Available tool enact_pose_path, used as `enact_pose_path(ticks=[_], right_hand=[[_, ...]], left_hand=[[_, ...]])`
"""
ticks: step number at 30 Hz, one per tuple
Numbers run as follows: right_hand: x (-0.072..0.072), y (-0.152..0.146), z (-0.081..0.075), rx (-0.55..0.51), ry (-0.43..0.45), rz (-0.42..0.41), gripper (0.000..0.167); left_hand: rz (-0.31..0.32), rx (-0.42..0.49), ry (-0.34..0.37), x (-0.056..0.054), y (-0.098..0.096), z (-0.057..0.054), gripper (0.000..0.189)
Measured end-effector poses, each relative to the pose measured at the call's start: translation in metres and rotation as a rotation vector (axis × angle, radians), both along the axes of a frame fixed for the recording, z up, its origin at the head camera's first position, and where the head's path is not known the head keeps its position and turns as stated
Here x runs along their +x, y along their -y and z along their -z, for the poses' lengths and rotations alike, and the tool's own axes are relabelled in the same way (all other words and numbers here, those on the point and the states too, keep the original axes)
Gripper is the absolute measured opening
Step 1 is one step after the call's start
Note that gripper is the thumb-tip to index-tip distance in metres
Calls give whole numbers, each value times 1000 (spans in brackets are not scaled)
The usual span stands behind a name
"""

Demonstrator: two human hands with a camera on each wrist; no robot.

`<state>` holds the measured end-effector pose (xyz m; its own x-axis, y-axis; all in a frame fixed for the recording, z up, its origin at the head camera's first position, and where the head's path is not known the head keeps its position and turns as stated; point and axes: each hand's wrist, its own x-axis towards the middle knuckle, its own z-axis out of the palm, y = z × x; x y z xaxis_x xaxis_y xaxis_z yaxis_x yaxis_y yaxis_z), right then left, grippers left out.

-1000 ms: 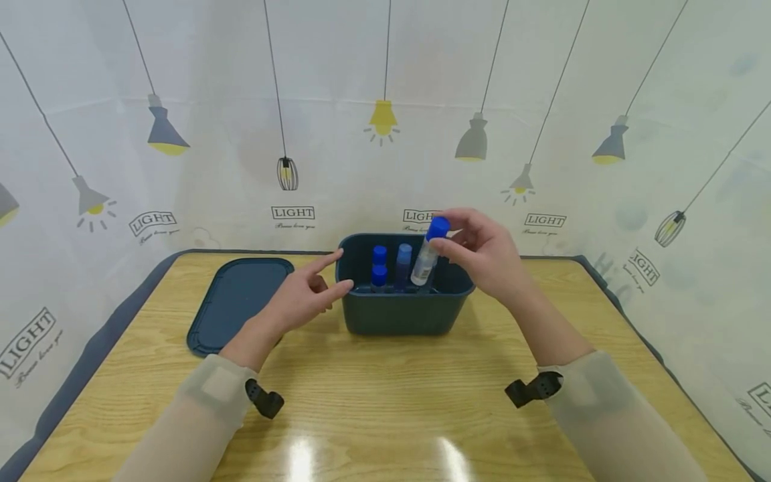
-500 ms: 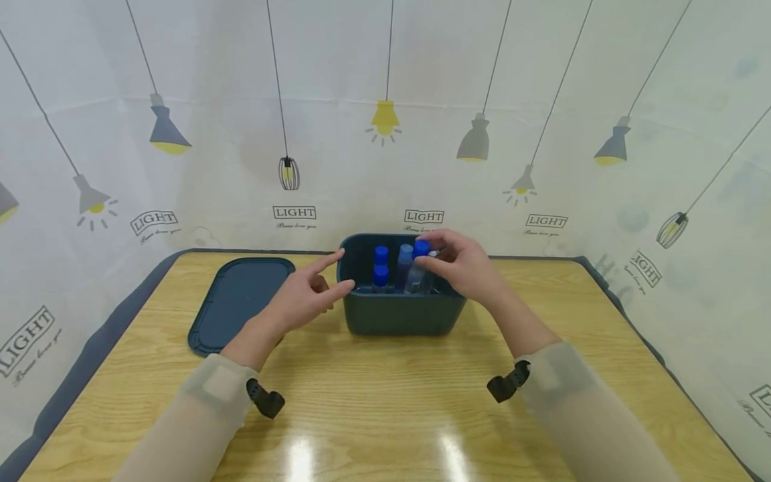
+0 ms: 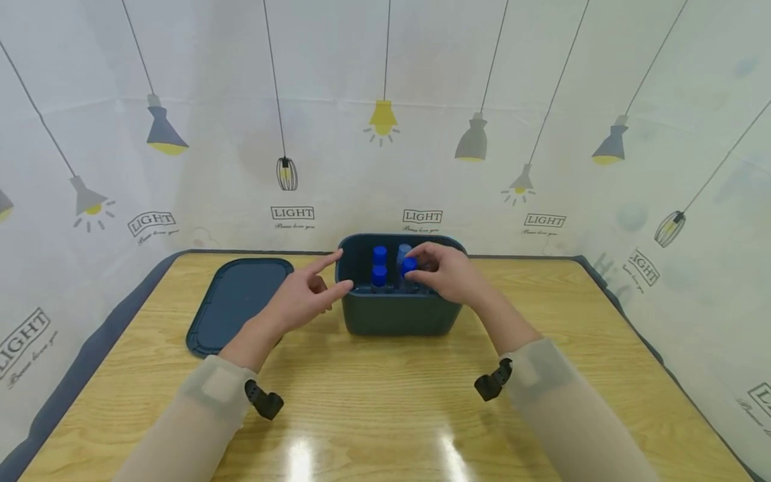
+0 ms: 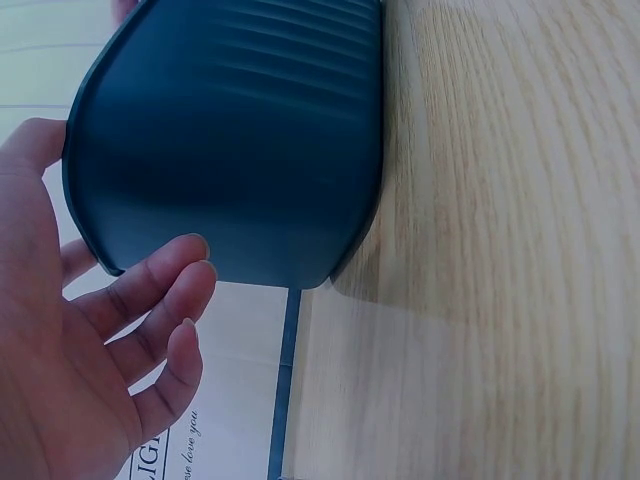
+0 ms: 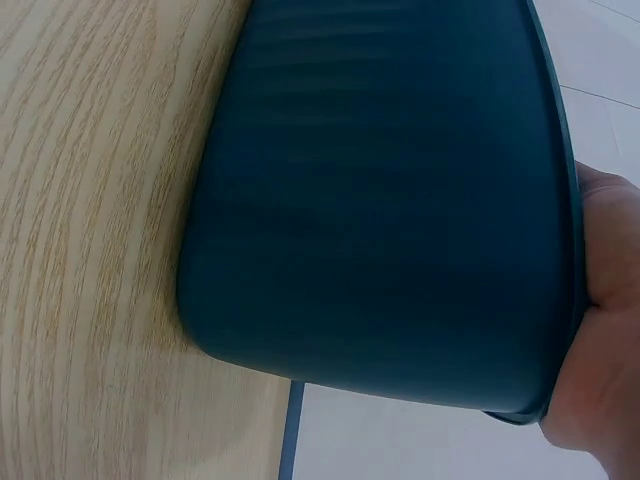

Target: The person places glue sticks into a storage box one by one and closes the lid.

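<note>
A dark teal plastic bin (image 3: 397, 316) stands on the table, with several slim blue-capped bottles inside. Two bottles with dark blue caps (image 3: 379, 264) are upright toward its left, and a paler blue cap (image 3: 405, 252) shows behind my right hand's fingertips. My right hand (image 3: 452, 273) reaches over the rim and pinches a clear bottle by its blue cap (image 3: 409, 265); its body is mostly hidden inside. My left hand (image 3: 299, 294) touches the bin's left rim with thumb and index finger extended. Its other fingers (image 4: 165, 300) hang loosely curled outside the wall.
A flat dark teal lid (image 3: 241, 301) lies on the wooden table (image 3: 373, 402) left of the bin, partly behind the left forearm. Behind the table hangs a pale cloth (image 3: 337, 134) printed with lamps.
My right hand has lowered the clear blue-capped bottle into the bin and moved it left, near the other bottles. The left hand stays at the rim.
</note>
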<state>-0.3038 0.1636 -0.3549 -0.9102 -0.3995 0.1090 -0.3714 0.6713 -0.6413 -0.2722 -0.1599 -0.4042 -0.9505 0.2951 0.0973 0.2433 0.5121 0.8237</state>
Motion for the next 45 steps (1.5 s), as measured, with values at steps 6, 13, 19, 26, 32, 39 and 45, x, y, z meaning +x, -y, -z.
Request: enact_pose_path(ticks=[6,13,19,26,32,39,45], right_hand=[[0,3,0,30,-2,-2,34],[0,5,-2,42,33,-3,32],[-1,6,-1,52,87,-15,31],[0,6,-1,46,102,-9,32],[2,5,-1,39,92,-7,35],[3,4,0,36,79,-5,39],[3,3,1,29,29,-6,43]], left_hand=[[-7,-6,0,1,0,-1,76],[-8,-5,0,1,0,-3,76],[-8,4,11,2,0,-2,76],[-2,17,20,2,0,-1,76],[0,11,14,2,0,-1,76],[-7,-2,9,2,0,-1,76],[-4,2,9,2,-1,0,76]])
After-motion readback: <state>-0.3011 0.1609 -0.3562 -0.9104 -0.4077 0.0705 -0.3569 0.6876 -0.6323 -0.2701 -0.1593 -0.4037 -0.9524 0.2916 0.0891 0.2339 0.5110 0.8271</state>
